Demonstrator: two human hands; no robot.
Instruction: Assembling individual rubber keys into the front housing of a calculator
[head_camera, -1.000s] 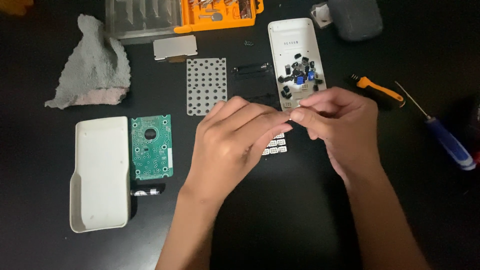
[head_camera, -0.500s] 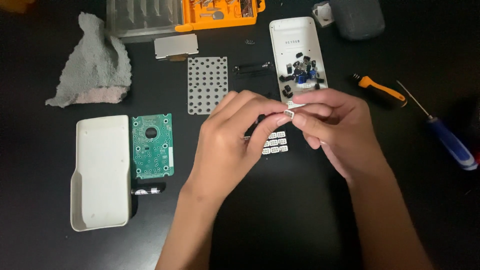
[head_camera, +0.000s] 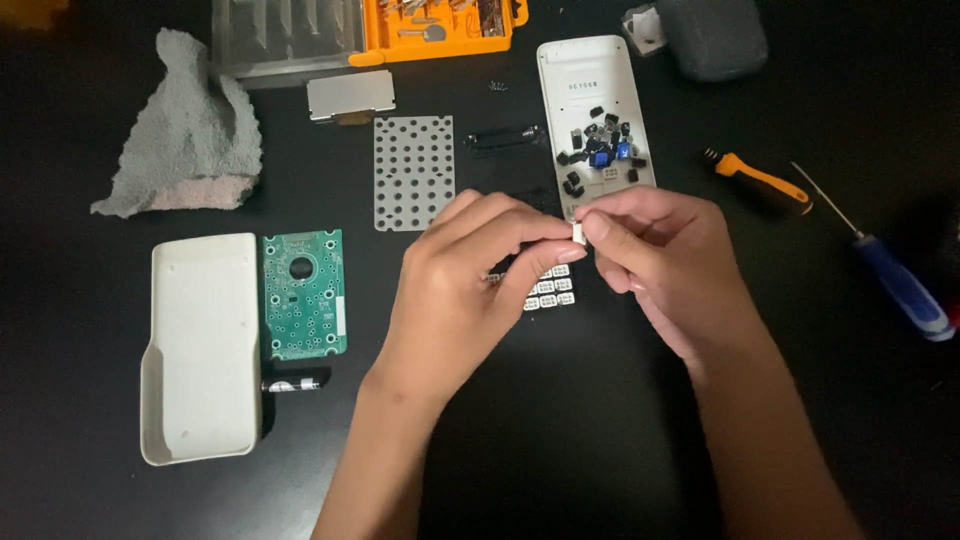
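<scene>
Here a small white key (head_camera: 578, 232) is pinched between left hand (head_camera: 470, 285) and right hand (head_camera: 665, 265) fingertips, probably upright, above the loose keys (head_camera: 548, 287).

One head-worn camera looks almost straight down on a black table (head_camera: 620, 460) from close above, with both forearms entering from the near edge at the bottom of the frame. The far edge side lies at the top, where an orange parts case (head_camera: 440, 25) is cut off by the frame, and a blue-handled screwdriver (head_camera: 895, 285) sits toward the right edge. No second view exists, so nothing is shared between views.
</scene>
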